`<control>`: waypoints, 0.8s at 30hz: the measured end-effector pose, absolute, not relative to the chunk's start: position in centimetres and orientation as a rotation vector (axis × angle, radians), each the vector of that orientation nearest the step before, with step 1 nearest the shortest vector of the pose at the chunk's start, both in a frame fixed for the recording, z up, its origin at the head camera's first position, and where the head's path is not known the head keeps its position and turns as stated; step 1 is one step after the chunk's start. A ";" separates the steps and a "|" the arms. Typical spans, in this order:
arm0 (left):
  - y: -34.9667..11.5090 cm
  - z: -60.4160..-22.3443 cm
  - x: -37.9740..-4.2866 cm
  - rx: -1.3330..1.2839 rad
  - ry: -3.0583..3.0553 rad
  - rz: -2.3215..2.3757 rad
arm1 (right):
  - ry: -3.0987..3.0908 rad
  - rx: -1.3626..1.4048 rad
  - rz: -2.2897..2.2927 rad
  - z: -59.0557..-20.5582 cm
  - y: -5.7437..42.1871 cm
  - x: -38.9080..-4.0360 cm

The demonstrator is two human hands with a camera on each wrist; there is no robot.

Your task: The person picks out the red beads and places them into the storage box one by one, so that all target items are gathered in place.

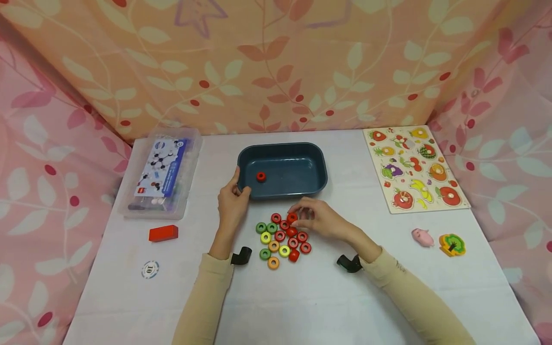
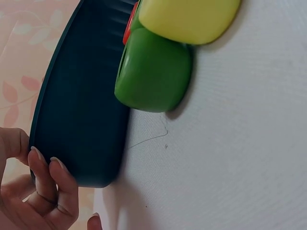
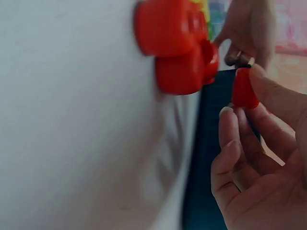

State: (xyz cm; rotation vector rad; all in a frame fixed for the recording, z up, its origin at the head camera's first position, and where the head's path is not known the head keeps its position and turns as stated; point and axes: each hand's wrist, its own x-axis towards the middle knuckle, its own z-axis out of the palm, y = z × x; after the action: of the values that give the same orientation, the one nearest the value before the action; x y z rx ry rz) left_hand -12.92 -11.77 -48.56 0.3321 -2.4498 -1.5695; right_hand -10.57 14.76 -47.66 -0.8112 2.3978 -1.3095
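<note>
A dark blue tray stands near the back of the table with one red ring bead in it. My left hand holds the tray's near left corner, thumb and fingers around its wall. Between the thumb and fingertips of my right hand is a red bead, pinched just in front of the tray. Right below it lies a loose group of red, green, yellow and orange beads, among them a green bead and a yellow bead. Most show their holes upward; a red bead lies on its side.
Left on the white table are a clear plastic case, a red block and a poker chip. A fruit puzzle board, a pink pig and a tree piece lie on the right. Patterned cloth surrounds the table.
</note>
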 end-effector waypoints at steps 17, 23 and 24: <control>-11.7 -48.7 -12.9 0.321 -2.405 -1.608 | 2.607 -0.767 -1.565 -44.1 12.0 -13.7; -11.7 -48.9 -13.0 0.327 -2.394 -1.620 | 2.694 -0.611 -1.434 -45.4 10.6 -15.7; -11.7 -48.9 -13.0 0.326 -2.391 -1.626 | 2.701 -0.587 -1.405 -45.5 10.3 -15.9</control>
State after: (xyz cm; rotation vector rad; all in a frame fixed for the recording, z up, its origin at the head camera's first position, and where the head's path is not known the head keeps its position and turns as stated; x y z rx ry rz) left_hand -12.95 -11.66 -48.93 0.3262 -2.3906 -1.6259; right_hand -15.91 10.32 -45.53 -0.5869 2.7014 -1.4052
